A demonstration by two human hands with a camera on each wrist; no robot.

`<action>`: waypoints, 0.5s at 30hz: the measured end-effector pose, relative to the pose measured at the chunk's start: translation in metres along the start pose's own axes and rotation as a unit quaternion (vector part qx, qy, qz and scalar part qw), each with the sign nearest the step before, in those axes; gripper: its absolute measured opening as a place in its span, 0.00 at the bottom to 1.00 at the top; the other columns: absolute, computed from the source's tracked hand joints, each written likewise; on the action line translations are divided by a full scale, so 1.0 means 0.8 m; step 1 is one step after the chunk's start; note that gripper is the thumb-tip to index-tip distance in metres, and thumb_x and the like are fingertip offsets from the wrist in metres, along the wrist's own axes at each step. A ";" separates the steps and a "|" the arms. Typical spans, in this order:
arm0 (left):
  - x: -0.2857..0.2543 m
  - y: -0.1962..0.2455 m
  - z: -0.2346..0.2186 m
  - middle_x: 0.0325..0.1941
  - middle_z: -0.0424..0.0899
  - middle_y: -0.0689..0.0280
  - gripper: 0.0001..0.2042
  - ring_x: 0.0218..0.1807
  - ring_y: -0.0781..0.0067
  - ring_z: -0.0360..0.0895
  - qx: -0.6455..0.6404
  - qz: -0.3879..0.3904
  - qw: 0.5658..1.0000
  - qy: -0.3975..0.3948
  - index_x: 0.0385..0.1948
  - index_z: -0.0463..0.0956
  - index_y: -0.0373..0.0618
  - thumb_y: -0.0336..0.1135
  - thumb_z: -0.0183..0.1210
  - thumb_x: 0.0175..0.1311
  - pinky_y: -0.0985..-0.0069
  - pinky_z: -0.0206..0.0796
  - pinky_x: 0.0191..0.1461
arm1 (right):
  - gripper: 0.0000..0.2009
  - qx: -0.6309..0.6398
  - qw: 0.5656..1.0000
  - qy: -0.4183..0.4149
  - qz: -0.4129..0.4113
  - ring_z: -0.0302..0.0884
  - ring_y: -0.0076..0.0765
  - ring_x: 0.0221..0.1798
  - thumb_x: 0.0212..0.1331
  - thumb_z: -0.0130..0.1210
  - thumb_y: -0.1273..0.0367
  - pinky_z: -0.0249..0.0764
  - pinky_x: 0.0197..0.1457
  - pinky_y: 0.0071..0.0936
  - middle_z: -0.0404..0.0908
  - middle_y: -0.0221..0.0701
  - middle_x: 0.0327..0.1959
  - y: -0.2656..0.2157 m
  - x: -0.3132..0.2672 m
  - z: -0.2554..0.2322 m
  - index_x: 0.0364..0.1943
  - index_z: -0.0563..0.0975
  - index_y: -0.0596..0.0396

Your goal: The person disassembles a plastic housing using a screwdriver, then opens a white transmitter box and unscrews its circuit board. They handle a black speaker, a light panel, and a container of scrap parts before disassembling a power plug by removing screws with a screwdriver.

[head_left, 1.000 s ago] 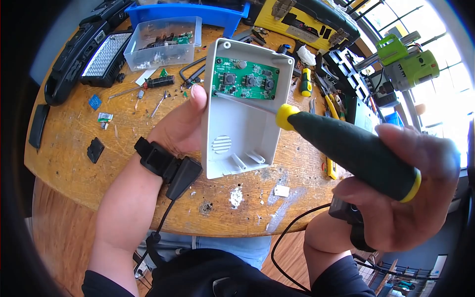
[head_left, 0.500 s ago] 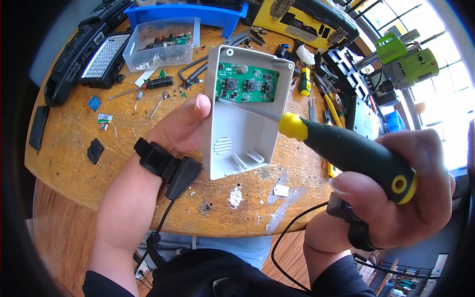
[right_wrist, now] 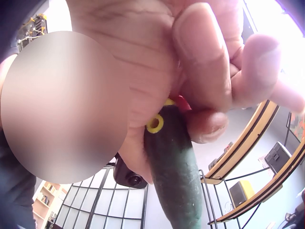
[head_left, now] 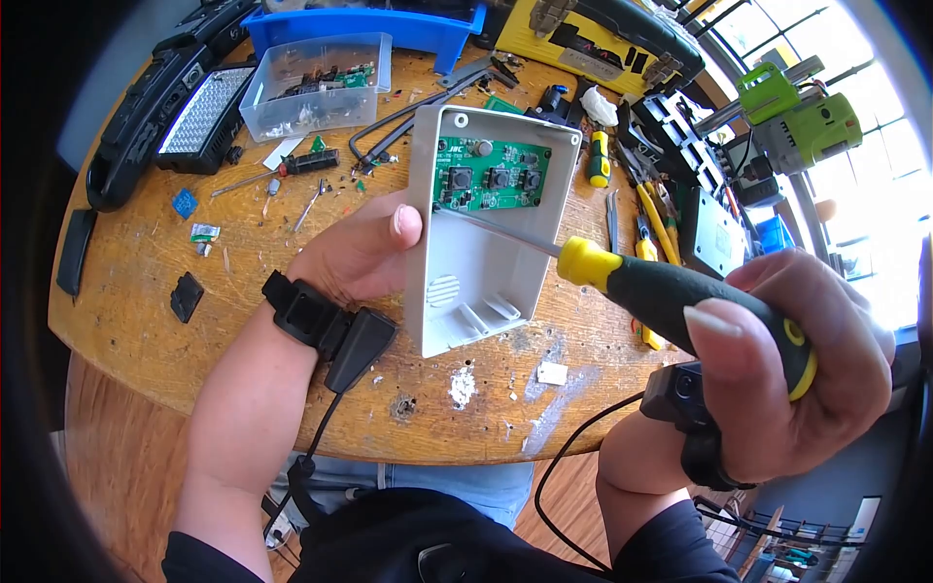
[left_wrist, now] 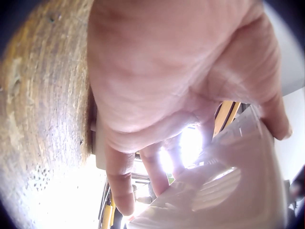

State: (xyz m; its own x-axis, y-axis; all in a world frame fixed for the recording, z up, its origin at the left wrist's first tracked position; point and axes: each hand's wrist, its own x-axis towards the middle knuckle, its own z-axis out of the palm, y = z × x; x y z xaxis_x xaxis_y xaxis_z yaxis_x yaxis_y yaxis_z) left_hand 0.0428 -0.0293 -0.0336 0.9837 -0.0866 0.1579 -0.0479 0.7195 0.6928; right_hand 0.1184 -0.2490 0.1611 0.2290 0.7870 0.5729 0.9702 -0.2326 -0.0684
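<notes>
Biggest thing here is the wooden workbench [head_left: 126,311], littered with tools and scraps in the head view. Only the right wrist cam gets the curved wooden shelf [right_wrist: 248,143] off in the room. Back on the bench there's a chunky yellow toolbox [head_left: 598,44] at the far edge, then a clear plastic box [head_left: 335,112] of bits.

The off-white plastic housing [head_left: 496,257] is held up over the bench, tilted, with its hollow side to the head cam. The left hand [head_left: 364,243] is clamped on its left side: the head cam only gives you the thumb on the side wall, while the left wrist view gets the fingers reaching round the back.

The right hand [head_left: 821,389], well apart from the left, grips a green-and-yellow screwdriver [head_left: 671,291]. Its wrist cam has the curled fingers and handle butt up close, but no shaft; that's only in the head view. Inside the housing sits a green circuit board [head_left: 479,170] with three black buttons [head_left: 461,179]. The screwdriver tip is at the board's lower left corner; can't tell if it's touching a screw.
</notes>
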 end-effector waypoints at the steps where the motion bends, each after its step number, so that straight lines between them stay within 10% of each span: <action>1: 0.001 0.000 0.001 0.60 0.69 0.56 0.47 0.60 0.63 0.67 0.011 0.005 1.000 -0.005 0.59 0.61 0.37 0.61 0.68 0.40 0.65 0.60 0.63 | 0.16 0.000 1.000 0.000 0.000 0.68 0.25 0.16 0.43 0.62 0.61 0.59 0.22 0.18 0.70 0.32 0.14 -0.002 0.000 -0.001 0.18 0.74 0.62; 10: 0.002 0.009 0.004 0.61 0.69 0.57 0.46 0.61 0.64 0.67 -0.034 0.029 0.999 -0.020 0.61 0.60 0.40 0.64 0.63 0.42 0.63 0.62 0.62 | 0.17 0.003 0.989 0.093 0.111 0.69 0.19 0.18 0.51 0.58 0.60 0.59 0.22 0.11 0.76 0.34 0.21 0.011 -0.011 0.000 0.25 0.76 0.64; 15: 0.007 0.002 0.008 0.59 0.70 0.57 0.45 0.59 0.65 0.69 -0.057 0.042 0.997 -0.014 0.61 0.60 0.41 0.67 0.56 0.46 0.64 0.65 0.60 | 0.19 0.105 0.991 0.083 0.011 0.77 0.27 0.25 0.52 0.58 0.61 0.72 0.26 0.17 0.78 0.39 0.31 0.019 -0.004 -0.023 0.36 0.75 0.67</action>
State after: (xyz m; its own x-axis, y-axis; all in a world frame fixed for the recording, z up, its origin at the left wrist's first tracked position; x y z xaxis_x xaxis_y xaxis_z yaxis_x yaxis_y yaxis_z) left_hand 0.0469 -0.0330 -0.0267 0.9718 -0.0414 0.2322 -0.1076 0.7983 0.5926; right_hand 0.1314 -0.2653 0.1731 0.2507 0.6739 0.6950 0.9643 -0.1110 -0.2402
